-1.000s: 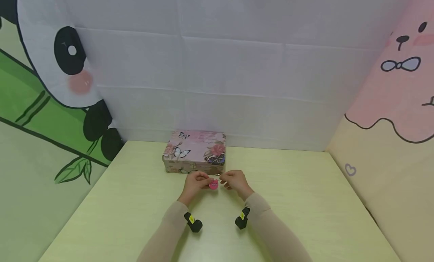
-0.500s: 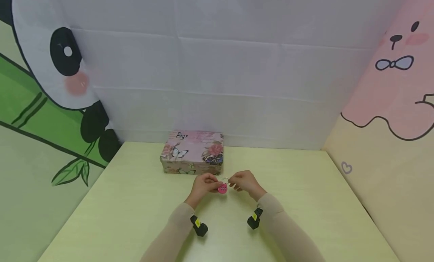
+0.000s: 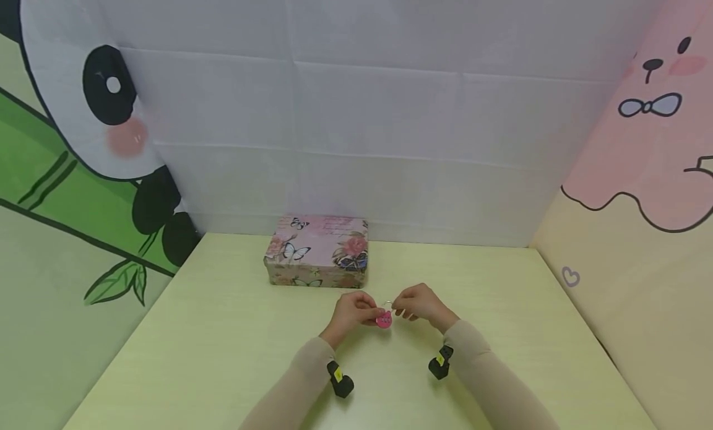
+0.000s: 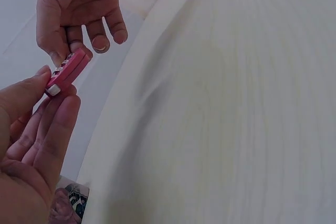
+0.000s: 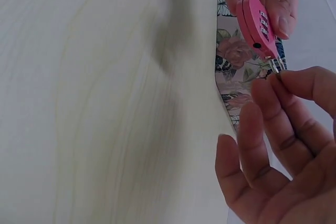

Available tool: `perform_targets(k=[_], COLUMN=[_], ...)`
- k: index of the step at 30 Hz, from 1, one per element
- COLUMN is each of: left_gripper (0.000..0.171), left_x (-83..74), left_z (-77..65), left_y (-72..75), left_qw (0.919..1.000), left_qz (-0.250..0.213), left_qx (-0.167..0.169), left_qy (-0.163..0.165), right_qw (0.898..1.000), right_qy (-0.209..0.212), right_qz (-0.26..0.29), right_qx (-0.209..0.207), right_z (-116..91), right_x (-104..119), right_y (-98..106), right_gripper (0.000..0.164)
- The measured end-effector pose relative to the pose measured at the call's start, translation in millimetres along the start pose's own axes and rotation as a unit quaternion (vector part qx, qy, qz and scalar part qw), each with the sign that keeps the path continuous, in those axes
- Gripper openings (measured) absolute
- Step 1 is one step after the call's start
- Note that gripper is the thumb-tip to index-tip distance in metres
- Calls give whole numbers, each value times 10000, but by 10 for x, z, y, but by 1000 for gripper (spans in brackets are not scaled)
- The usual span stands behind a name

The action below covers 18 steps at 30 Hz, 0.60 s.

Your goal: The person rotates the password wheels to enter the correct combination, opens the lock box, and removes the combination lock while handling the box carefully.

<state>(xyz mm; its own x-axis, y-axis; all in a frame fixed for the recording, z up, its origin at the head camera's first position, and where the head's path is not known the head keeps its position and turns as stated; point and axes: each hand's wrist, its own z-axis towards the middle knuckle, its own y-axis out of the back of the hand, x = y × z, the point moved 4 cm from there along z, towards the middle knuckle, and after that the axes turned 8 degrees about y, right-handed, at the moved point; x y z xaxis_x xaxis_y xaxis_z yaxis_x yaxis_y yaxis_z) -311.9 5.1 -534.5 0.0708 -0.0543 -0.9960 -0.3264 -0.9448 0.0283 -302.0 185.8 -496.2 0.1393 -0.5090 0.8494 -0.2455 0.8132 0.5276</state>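
Observation:
A small pink combination padlock (image 3: 384,320) with number dials and a silver shackle (image 5: 276,65) is held up between both hands over the table. My left hand (image 3: 354,312) pinches the lock's body between thumb and fingers. With thumb and forefinger, my right hand (image 3: 421,303) pinches the shackle, its other fingers spread loosely, as the right wrist view shows. The dials (image 5: 264,23) face up toward the left thumb. In the left wrist view the padlock (image 4: 68,71) appears edge-on, and the shackle is hidden behind it.
A flowered box (image 3: 317,250) with butterflies and roses, its lid down, stands behind the hands at the back of the pale table (image 3: 223,343). A white sheet (image 3: 379,108) hangs behind it, and painted walls flank both sides.
Both hands have moved right and slightly nearer with the padlock between them, away from the box's front. Their grips look the same, and the box stays put.

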Motion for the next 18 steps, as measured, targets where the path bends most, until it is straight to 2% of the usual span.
perform_targets(k=[7, 18], left_gripper=[15, 14], left_x=[68, 147], left_z=[-11, -42], left_y=[-206, -518], left_qw=[9993, 9975], left_qz=[84, 424], left_qx=[359, 552], left_qy=[51, 107], right_qw=[9993, 9959], right_qy=[-13, 40], right_qz=[-172, -566], right_qx=[331, 707], right_z=[-143, -328], right_x=[-78, -206], right_y=[98, 222], right_gripper=[13, 12])
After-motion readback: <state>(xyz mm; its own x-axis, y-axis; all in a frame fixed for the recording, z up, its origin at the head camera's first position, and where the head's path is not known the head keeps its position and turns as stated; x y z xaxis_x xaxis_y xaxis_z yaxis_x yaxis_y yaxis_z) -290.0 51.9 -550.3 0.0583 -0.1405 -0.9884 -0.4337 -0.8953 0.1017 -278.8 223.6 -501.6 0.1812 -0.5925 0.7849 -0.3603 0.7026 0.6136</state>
